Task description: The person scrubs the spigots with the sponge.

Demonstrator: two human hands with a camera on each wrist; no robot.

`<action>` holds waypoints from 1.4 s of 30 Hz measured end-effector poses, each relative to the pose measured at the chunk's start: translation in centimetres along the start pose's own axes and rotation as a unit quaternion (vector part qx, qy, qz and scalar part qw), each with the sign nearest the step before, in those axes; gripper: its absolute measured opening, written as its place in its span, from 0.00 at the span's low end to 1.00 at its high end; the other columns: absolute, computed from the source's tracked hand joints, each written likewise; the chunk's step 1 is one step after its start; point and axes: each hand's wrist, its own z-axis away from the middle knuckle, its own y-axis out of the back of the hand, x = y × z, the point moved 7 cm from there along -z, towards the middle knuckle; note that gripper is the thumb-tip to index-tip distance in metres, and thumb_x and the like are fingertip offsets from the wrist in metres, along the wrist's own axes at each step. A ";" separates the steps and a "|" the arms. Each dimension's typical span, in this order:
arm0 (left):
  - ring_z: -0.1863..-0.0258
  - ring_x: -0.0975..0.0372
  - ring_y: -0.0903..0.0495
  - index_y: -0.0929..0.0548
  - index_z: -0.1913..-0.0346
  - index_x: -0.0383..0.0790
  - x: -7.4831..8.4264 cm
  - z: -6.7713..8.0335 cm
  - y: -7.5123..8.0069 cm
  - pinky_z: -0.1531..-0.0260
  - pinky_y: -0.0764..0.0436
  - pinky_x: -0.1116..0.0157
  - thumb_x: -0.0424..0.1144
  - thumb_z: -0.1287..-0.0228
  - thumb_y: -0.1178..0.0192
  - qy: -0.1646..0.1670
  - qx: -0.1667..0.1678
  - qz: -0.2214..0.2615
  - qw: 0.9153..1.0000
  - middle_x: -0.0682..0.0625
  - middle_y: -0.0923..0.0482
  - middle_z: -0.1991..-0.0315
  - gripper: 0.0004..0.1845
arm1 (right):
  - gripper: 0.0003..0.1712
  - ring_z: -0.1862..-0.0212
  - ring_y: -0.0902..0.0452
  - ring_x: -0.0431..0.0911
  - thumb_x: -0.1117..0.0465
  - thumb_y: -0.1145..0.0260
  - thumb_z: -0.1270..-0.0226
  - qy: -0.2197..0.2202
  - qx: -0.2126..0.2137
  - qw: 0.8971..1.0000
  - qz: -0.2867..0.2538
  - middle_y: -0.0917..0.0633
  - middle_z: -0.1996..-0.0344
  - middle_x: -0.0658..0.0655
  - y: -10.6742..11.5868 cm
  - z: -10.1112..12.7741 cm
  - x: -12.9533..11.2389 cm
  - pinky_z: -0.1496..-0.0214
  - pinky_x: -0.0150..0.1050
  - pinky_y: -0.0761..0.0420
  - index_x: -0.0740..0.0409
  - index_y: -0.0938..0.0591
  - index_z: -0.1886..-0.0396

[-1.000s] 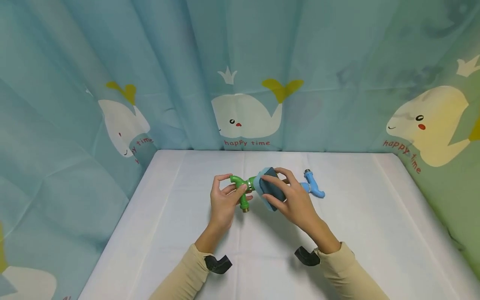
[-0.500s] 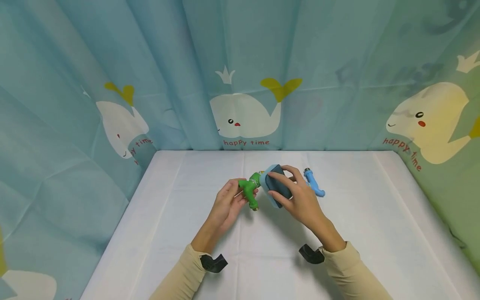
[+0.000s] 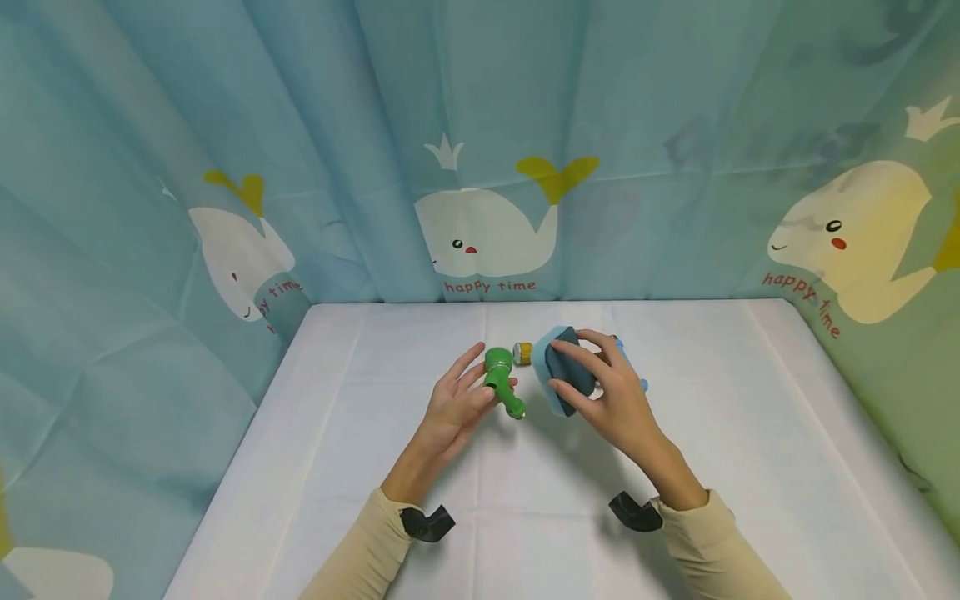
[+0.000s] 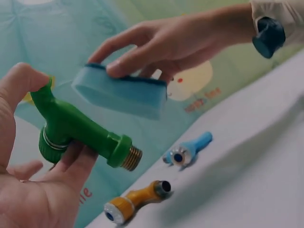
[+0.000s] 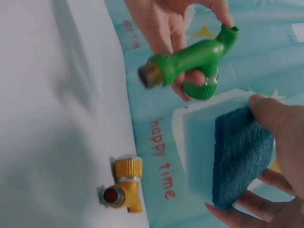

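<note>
The left hand [image 3: 457, 400] grips a green tap [image 3: 501, 379] above the white table [image 3: 360, 433], its brass thread pointing down toward the person. Just right of it, the right hand [image 3: 611, 400] clasps a blue sponge [image 3: 564, 371], apart from the tap. A yellow tap [image 3: 522, 353] and a blue tap [image 4: 187, 151] lie on the table behind.

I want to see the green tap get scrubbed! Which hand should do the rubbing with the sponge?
Probably the right hand. It already grips the blue sponge, held just beside the green tap without touching it. The left hand is busy holding that tap up off the table.
</note>
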 end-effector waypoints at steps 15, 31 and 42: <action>0.41 0.53 0.19 0.41 0.22 0.28 0.6 0.4 -1.2 0.50 0.15 0.65 0.21 0.42 0.29 -0.038 -0.051 -0.107 0.992 0.33 0.43 0.25 0.46 | 0.33 0.49 0.17 0.53 0.58 0.20 0.41 0.063 -0.069 0.995 -0.033 0.25 0.34 0.61 -2.3 0.1 -3.3 0.63 0.42 0.13 0.47 0.18 0.35; 0.51 0.59 0.15 0.29 0.29 0.27 1.4 0.3 -0.2 0.53 0.13 0.64 0.26 0.48 0.23 -0.068 -0.032 -0.239 0.968 0.33 0.24 0.35 0.41 | 0.32 0.43 0.21 0.59 0.57 0.17 0.46 0.110 -0.046 0.990 0.073 0.25 0.33 0.62 -2.0 0.0 -3.5 0.58 0.51 0.14 0.43 0.14 0.39; 0.57 0.59 0.14 0.33 0.26 0.29 1.5 0.4 0.1 0.56 0.13 0.63 0.19 0.48 0.28 -0.038 -0.030 -0.224 0.973 0.34 0.30 0.29 0.44 | 0.33 0.48 0.18 0.56 0.58 0.17 0.46 0.086 -0.048 0.994 0.043 0.25 0.34 0.63 -2.5 -0.2 -2.7 0.70 0.43 0.16 0.44 0.15 0.39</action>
